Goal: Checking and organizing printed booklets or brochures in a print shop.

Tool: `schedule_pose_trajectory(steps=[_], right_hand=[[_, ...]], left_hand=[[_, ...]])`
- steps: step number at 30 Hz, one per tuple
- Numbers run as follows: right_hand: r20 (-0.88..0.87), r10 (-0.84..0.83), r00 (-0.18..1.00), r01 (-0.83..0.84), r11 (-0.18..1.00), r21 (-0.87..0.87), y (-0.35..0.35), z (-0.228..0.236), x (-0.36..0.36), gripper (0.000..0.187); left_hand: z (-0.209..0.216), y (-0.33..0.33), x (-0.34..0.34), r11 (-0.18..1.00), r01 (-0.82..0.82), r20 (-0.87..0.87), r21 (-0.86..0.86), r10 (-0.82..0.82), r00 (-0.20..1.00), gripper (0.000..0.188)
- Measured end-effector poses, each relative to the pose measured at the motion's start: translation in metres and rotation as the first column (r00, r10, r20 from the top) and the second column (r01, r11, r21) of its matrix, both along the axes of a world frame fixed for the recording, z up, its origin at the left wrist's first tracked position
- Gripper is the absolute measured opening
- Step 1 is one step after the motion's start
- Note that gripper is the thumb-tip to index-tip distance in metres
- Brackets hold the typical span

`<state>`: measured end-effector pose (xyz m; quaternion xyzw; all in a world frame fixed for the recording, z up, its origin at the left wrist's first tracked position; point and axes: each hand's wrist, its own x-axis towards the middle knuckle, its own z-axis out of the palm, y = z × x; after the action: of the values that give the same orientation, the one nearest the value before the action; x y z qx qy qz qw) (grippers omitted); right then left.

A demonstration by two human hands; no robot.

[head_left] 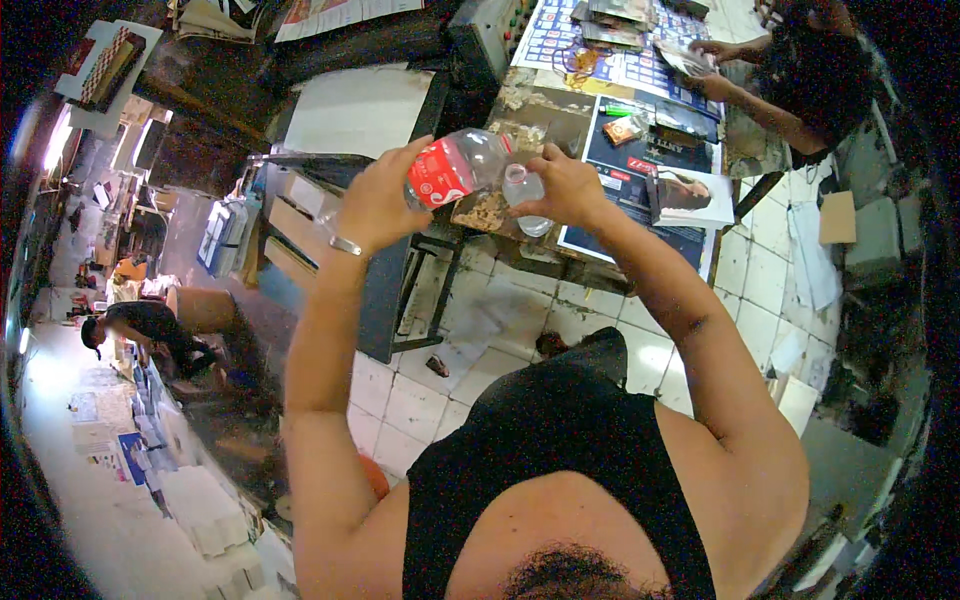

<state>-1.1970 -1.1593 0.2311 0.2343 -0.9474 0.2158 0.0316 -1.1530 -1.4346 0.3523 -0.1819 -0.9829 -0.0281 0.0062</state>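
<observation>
My left hand [383,200] is wrapped round a large clear plastic bottle [478,155] with a red label. The bottle lies tilted nearly on its side, its neck end pointing right. In my right hand [572,190] is a smaller clear plastic bottle [530,190], gripped between thumb and fingers with its mouth upward. The two bottle necks are close together above the worn table edge [485,213]. Whether they touch, or whether liquid passes between them, I cannot tell.
Dark printed sheets [610,165], a green lighter [616,110], a small box [624,130] and a white printed booklet [690,198] lie on the table. Across it, another person's hands [705,70] handle papers. A dark metal stand [400,290] is at the left; another person [150,325] is farther off.
</observation>
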Motion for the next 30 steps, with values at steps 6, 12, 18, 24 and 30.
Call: schedule_pose_trajectory(steps=[6,12,18,24,30], right_hand=[[0.026,0.033,0.999,-0.034,0.999,0.025,-0.003,0.001,-0.001,0.082],[0.101,-0.047,0.994,0.041,0.997,0.059,0.000,0.013,0.007,0.089],[0.169,-0.025,0.985,0.024,1.000,0.007,0.004,0.000,0.003,0.097],[0.235,-0.032,0.971,0.039,0.999,-0.023,0.016,-0.010,-0.004,0.087],[0.202,-0.161,0.966,0.221,0.920,-0.324,0.059,-0.048,-0.010,0.040]], left_hand=[[-0.077,-0.008,0.015,0.760,-0.158,-0.007,0.630,0.209,0.978,0.103],[-0.114,0.008,0.026,0.537,-0.194,0.063,0.821,0.252,0.966,0.100],[-0.133,0.009,0.017,0.519,-0.201,0.121,0.831,0.184,0.975,0.103],[-0.130,0.019,0.013,0.500,-0.180,0.133,0.847,0.129,0.983,0.103],[-0.131,0.005,0.022,0.417,-0.253,0.181,0.873,0.205,0.962,0.103]])
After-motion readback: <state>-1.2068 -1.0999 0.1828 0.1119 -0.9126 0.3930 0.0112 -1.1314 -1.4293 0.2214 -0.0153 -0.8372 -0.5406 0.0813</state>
